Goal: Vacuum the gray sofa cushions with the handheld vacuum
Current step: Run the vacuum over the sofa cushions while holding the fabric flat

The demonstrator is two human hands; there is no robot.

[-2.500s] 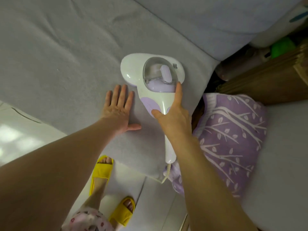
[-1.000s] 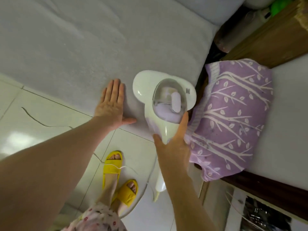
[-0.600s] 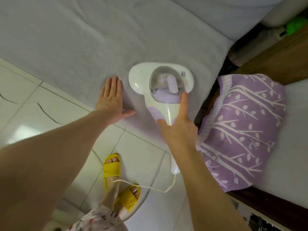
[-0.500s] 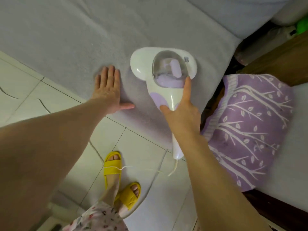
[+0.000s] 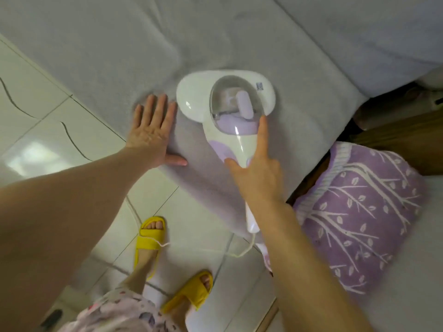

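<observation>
Handheld vacuum pushed fwd from front edge of gray sofa cushion; R hand grips handle, index out; L hand flat beside vacuum; looks light, rigid; hold by handle.

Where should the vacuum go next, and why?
Probably push the vacuum forward across the cushion. The right hand grips its handle, the left hand lies flat on the cushion beside it, and plenty of gray fabric lies ahead.

vacuum handle mostly hidden under right hand and forearm; its other fingers out of sight. Label on head too small to read. Cord blurs out near slipper. Clutter at right edge dark, cut off.
</observation>
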